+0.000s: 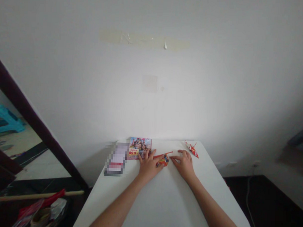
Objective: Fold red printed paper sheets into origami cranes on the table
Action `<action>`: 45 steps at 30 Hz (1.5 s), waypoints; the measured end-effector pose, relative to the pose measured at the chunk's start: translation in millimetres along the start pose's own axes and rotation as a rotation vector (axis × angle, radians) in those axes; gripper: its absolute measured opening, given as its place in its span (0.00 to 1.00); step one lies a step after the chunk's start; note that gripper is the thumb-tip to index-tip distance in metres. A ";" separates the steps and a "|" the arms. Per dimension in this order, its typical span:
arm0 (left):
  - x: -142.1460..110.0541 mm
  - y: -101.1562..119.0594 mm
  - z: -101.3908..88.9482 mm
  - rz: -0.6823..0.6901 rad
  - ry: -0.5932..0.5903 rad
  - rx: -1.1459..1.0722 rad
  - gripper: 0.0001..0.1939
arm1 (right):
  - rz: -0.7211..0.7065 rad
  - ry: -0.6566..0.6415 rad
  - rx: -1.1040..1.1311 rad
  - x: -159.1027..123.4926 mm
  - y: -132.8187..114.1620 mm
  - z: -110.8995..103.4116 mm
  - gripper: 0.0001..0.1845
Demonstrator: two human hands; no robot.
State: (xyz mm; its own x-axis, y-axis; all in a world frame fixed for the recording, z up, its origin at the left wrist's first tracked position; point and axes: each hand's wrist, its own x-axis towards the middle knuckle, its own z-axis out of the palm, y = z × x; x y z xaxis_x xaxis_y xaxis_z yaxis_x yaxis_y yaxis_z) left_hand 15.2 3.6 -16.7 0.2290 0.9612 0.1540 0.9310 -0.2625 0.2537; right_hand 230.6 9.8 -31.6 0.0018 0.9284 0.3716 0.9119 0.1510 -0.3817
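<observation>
**White surface (155, 199) against a pale wall (217, 89); two hands at a folded red paper**

Setting: we record a plain wall, marked with a yellowed strip (144, 40) bearing loose scraps, and below it a faint square patch (150, 84); to the left, a dark frame (39, 119), beyond whose edge a blue stool (7, 120) shows; below it, a pale stick (74, 193) among assorted oddments; to the right, a thin cable (248, 193) runs over dark flooring.

Principal item: one folded paper (165, 160), red with multicoloured print, a narrow pointed strip reaching out towards the upper right; it lies on the far part of the surface, between the two hands.

Hands: left hand (148, 164), palm down, fingers spread wide, thumb laid over the folded paper, other fingertips over the lower edge of the leaflet; we see nothing gripped in it; right hand (183, 164), fingers half curled, tips just beside the right end of the folded paper; whether they pinch anything we cannot tell.

Also listed: one printed leaflet (144, 144), picturing a group of people, near the wall; one blurred, pixelated object (116, 160) at its left; one red-and-white paper crane (193, 150) at the far right corner, just beyond the right hand.
</observation>
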 end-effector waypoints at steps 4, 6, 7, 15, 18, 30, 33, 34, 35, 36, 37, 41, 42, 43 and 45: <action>0.3 -1.0 0.2 0.001 0.000 -0.012 0.25 | 0.050 0.028 -0.025 4.1 0.4 0.7 0.11; 0.4 -1.5 0.6 0.003 0.005 -0.016 0.25 | 0.065 0.042 -0.041 5.7 0.7 1.3 0.11; 0.5 -1.7 0.8 0.004 0.007 -0.017 0.25 | 0.070 0.047 -0.052 6.3 0.7 1.6 0.12; 1.6 -2.0 1.1 0.009 0.009 -0.015 0.26 | 0.079 0.066 -0.140 5.7 -4.4 0.6 0.15; 1.3 -2.0 0.8 0.014 0.010 -0.012 0.25 | 0.066 0.074 -0.164 5.4 -4.9 0.8 0.16; -1.7 1.1 -4.0 0.044 0.009 0.002 0.24 | -0.018 0.076 -0.072 5.6 6.8 1.8 0.14; -2.6 1.9 -5.4 0.048 0.001 0.005 0.24 | -0.022 0.094 -0.040 5.6 7.4 0.9 0.12; -2.8 2.0 -5.4 0.050 0.000 0.005 0.24 | -0.019 0.102 -0.031 5.5 7.3 0.6 0.12; -2.8 1.8 -5.3 0.053 0.001 0.005 0.24 | -0.015 0.110 -0.025 5.2 7.2 0.3 0.11; -2.9 1.6 -5.0 0.056 0.003 0.004 0.24 | -0.011 0.118 -0.020 5.0 7.1 -0.1 0.11; -2.8 1.3 -4.6 0.060 0.004 0.003 0.24 | -0.008 0.124 -0.018 4.8 7.1 -0.4 0.10; -2.3 -0.4 -2.4 0.070 0.002 -0.008 0.24 | -0.005 0.131 -0.037 5.2 6.7 -1.7 0.10; -2.2 -0.8 -2.0 0.071 -0.002 -0.010 0.24 | -0.004 0.128 -0.046 5.5 6.3 -2.1 0.10; -2.0 -1.0 -1.8 0.070 -0.007 -0.011 0.24 | -0.003 0.123 -0.053 5.7 5.7 -2.5 0.10; -1.9 -1.2 -1.7 0.069 -0.016 -0.013 0.23 | 0.005 0.110 -0.064 5.9 3.8 -3.6 0.10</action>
State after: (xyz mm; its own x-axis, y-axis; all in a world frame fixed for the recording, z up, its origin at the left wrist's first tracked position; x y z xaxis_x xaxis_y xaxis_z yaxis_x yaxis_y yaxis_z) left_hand 13.2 1.9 -15.6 0.2972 0.9419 0.1564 0.9091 -0.3292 0.2553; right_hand 235.6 14.6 -27.8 0.0486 0.8858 0.4616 0.9362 0.1207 -0.3301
